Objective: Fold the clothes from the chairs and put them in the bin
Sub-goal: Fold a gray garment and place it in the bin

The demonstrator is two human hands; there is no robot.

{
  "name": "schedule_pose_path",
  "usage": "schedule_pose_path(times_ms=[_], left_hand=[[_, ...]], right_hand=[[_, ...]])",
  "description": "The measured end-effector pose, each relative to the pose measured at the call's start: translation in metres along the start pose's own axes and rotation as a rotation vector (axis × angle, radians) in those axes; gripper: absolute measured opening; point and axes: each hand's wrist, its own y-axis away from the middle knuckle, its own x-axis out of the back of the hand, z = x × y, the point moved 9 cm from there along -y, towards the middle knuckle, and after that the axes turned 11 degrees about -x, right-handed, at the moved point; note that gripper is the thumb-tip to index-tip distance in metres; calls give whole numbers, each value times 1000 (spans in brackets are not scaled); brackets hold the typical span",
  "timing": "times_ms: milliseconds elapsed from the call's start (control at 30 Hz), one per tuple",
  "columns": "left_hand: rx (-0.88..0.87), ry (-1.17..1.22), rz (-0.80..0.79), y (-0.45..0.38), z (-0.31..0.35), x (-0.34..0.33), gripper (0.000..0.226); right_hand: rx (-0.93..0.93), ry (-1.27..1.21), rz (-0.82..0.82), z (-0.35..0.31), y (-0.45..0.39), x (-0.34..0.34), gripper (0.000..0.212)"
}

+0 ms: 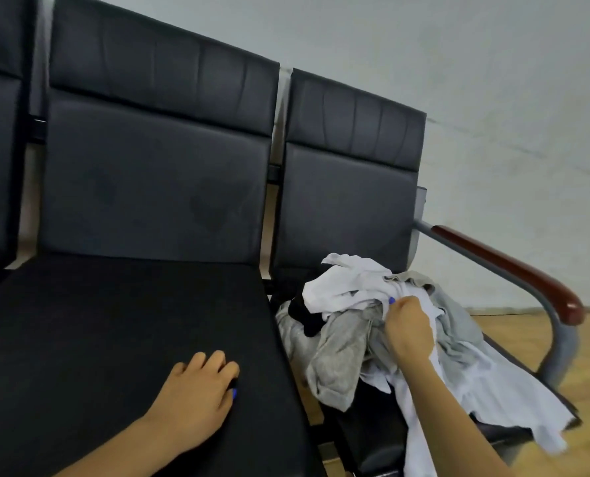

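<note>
The clothes [372,325] lie in a loose heap on the right seat [372,438], spilling over its near edge and toward the right side. On top is a white garment [341,287]; under and around it are grey pieces [334,352], one paler grey at the far right, and a small black item [303,315] pokes out at the left of the pile. The right hand [407,325] is curled into the top of the heap, gripping white cloth near its middle. The left hand [197,394] rests on the middle seat [114,339], fingers bent loosely on the cushion and holding nothing.

All of it looks soft, light and limp, so it should lift with little effort but will sag and drag its neighbours along, as the layers are tangled. A hold at a collar, hem or shoulder seam would likely free one garment more cleanly than a fistful from the middle; which edge the hand has now cannot be told.

The middle seat is flat, dark and wide, a likely spot for folding. To the right, the armrest [513,266] with its wooden top curves down close to the pile and could catch a sleeve. The backrests [348,187] stand behind, against a pale wall [493,80]; wooden floor [589,373] shows at the right. No bin is in view.
</note>
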Motion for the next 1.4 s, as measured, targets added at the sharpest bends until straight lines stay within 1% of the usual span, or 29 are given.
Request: schedule_pose_path(times_ms=[67,100,133,167,200,233,300,367,433,500,600,700,767,833,867,900,933,967,1000,1033,1067,1100,1133,1200,1267,1400], left_hand=[[49,95,-25,1,-2,5,31],[88,165,1,1,-5,7,28],[145,276,50,3,-9,10,23],[217,437,96,3,-12,12,18],[303,662,143,4,-14,12,18],[390,936,174,3,-13,7,21],[552,1427,163,1,-4,0,35],[624,1757,151,0,5,0,53],[639,1941,123,1,9,-1,63],[633,1991,90,1,11,-2,68],[646,1991,46,2,15,-8,63],[657,1957,6,-1,23,-15,56],[649,1897,40,-5,25,-19,42],[663,1820,109,-7,24,-22,29],[673,1791,142,-7,23,-23,24],[681,1773,170,-8,22,-22,21],[684,1765,192,-7,21,-22,19],[680,1760,207,-8,21,-21,18],[673,1754,215,-8,20,-21,19],[665,1745,213,-8,19,-21,20],[656,1736,205,-8,19,-22,22],[646,1725,195,-7,19,-23,24],[634,1713,189,-6,18,-24,25],[615,1689,186,-5,15,-27,23],[605,1674,183,-4,13,-31,23],[585,1687,163,-5,14,-31,24]], right_hand=[[3,-89,-88,-12,6,-8,24],[32,-167,-130,-23,12,-11,25],[87,-252,-143,-38,22,-13,31],[160,-321,-140,-55,33,-11,35],[211,-369,-153,-69,46,-12,34],[243,-389,-194,-83,60,-15,29],[282,-378,-336,-103,94,-30,27],[283,-458,-486,-111,122,-43,27],[325,-578,-592,-113,139,-44,21],[387,-631,-642,-114,144,-37,19],[463,-617,-700,-110,149,-33,17],[507,-412,-719,-98,154,-44,20],[556,-223,-678,-86,153,-52,15],[573,-137,-630,-76,143,-56,6],[555,-143,-589,-71,133,-53,10],[540,-196,-488,-68,117,-43,15],[541,-250,-323,-67,99,-23,20],[544,-247,-125,-66,78,-3,27],[506,-197,56,-62,56,16,35],[407,-129,164,-52,28,29,46],[271,-63,178,-38,2,37,55],[126,-3,129,-17,-24,36,59],[-3,50,58,4,-44,33,55],[-211,108,-70,49,-65,23,40],[-342,-36,-97,79,-69,26,35],[-613,-769,-217,125,-80,19,21]])
